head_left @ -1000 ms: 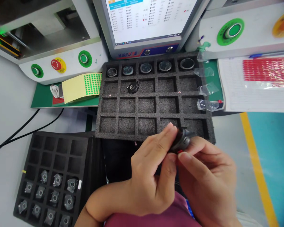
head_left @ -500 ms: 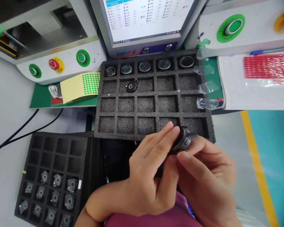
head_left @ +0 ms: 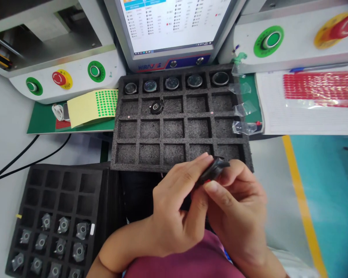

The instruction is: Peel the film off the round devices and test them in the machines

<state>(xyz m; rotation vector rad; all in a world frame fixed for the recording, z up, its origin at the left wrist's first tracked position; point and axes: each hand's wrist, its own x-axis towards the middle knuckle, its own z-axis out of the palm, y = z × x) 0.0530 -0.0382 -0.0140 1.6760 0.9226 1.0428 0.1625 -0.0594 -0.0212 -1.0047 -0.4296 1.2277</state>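
Piece in hand: a black watch-like thing, tilted, held up over the front right corner of the big foam tray, not sitting in any compartment.
Left hand: wrapped on it, fingers along the far side, thumb underneath. Looks like the steadying hand to me.
Right hand: closed on the other end, index finger at the side, thumb right by a red bit low on the piece. Can't tell if it's actually pinching the red part.
Doing it well: I'd keep the left grip firm but light, let the right thumb and finger do the fine stuff, and stay off the face so it doesn't smudge.
Watch out for: the tilt. A slip could drop it onto the tray edge, so low and close is probably safer.
Tray neighbours: round dials fill the back row, one loose black disc in the next.
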